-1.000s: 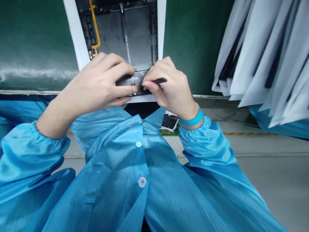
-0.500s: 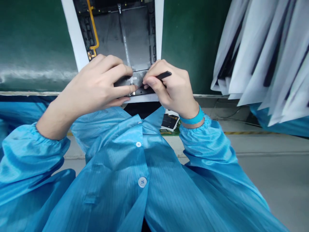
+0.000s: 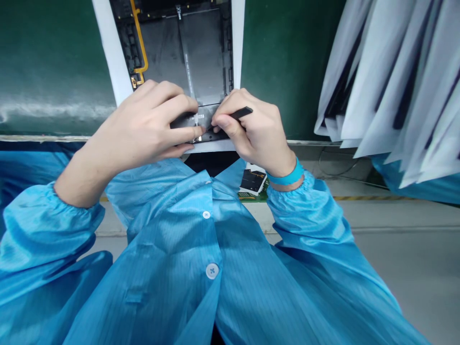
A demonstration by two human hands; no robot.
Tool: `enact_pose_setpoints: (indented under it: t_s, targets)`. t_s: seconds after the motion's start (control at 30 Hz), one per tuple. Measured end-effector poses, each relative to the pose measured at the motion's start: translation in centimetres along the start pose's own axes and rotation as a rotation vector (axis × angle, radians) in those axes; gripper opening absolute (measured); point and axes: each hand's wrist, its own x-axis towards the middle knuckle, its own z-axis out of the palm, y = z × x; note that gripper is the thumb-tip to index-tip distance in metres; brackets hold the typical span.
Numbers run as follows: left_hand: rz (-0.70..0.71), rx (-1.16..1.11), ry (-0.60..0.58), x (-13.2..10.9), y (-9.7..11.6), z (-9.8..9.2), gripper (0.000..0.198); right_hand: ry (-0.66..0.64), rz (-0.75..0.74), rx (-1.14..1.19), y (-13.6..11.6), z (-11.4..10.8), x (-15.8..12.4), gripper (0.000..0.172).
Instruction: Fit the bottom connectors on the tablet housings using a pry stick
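Two bare hands at work up in the middle of the frame, from where I'm standing. Left arm comes in from the lower left in a blue sleeve (image 3: 50, 230), angling up to the centre, wrist pretty level. That left hand (image 3: 143, 122) is palm down, fingers loosely spread and a bit bent, fingertips resting on the bottom end of a black electronic panel (image 3: 201, 52). So it's an open, steadying sort of touch, thumb down by the near edge. The panel's at upper centre, on a white sheet (image 3: 238, 43), with an orange strip (image 3: 141, 43) along its left side. Just right of that, the right hand (image 3: 251, 132) is curled in tight, thumb and fingers pinching a slim black tool (image 3: 243, 113) pen-style. Can't tell if its tip touches the panel. Teal band (image 3: 287, 175) on that wrist.
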Motion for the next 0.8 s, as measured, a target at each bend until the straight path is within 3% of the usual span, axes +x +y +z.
enact_pose_setpoints:
  t_s: [0.3,0.47,0.67,0.8]
  targets:
    - [-0.04,-0.09,-0.006,0.1,0.2,0.2,0.041,-0.049,-0.058,-0.04,0.7,0.4,0.3,0.051]
    - [-0.082,-0.122,-0.038,0.1,0.4,0.2,0.04,0.017,-0.056,-0.043,0.0,0.2,0.3,0.043]
    - [0.005,0.036,0.034,-0.4,0.2,0.5,0.036,0.015,-0.004,-0.047,-0.4,-0.2,0.0,0.043]
    - [-0.003,-0.027,0.05,-0.5,0.0,0.7,0.035,-0.002,0.02,-0.034,-0.2,-0.2,0.0,0.044]
